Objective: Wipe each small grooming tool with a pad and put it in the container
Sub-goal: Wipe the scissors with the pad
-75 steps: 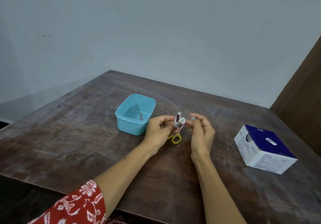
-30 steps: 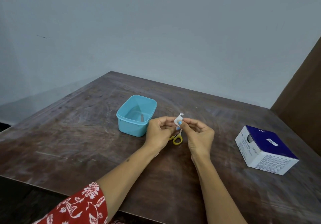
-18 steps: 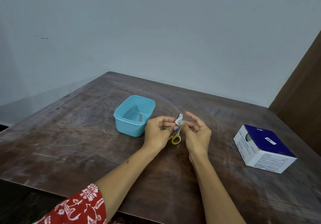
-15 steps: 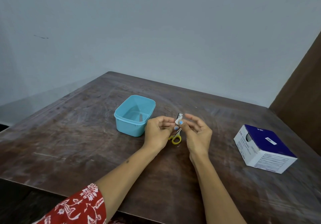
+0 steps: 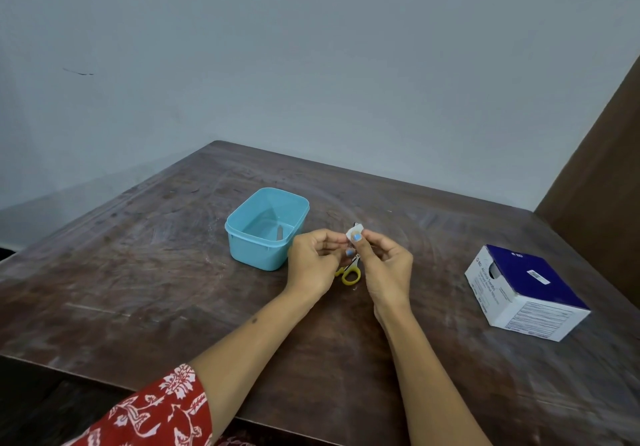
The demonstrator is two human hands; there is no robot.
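My left hand (image 5: pixel 313 263) pinches a small metal nail clipper, nearly all of it hidden by the pad and my fingers. My right hand (image 5: pixel 386 267) pinches a small white pad (image 5: pixel 355 232) wrapped over the clipper's top. Both hands meet above the table, just right of the light blue container (image 5: pixel 242 241). A small metal tool (image 5: pixel 280 232) lies inside the container. Small scissors with yellow handles (image 5: pixel 350 274) lie on the table under and between my hands.
A white and dark blue cardboard box (image 5: pixel 523 291) sits on the right side of the dark wooden table (image 5: pixel 138 289). A brown panel stands at the far right. The grey wall runs behind the table.
My right fingers have curled back around the pad on the clipper after spreading briefly. Both hands stay in the same place; the scissors and container have not moved.
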